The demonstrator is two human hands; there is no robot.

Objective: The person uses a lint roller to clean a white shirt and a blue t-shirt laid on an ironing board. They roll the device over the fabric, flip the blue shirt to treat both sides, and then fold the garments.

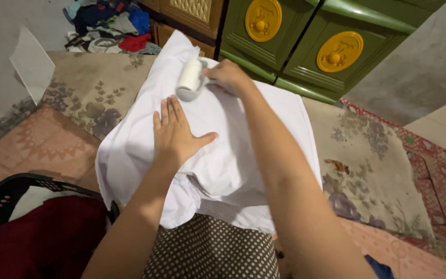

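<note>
A white garment (243,155) is spread over my lap and the floor in front of me. My left hand (177,133) lies flat on it, palm down, fingers together and thumb out to the right. My right hand (229,76) grips the handle of a lint roller (189,79), whose white roll and pale grey frame rest on the cloth just beyond my left fingertips.
A black laundry basket (6,199) with dark red and white cloth sits at the lower left. A green cabinet (305,36) with yellow round ornaments stands behind. A pile of clothes (112,26) lies at the back left. Floral mats (367,170) cover the floor.
</note>
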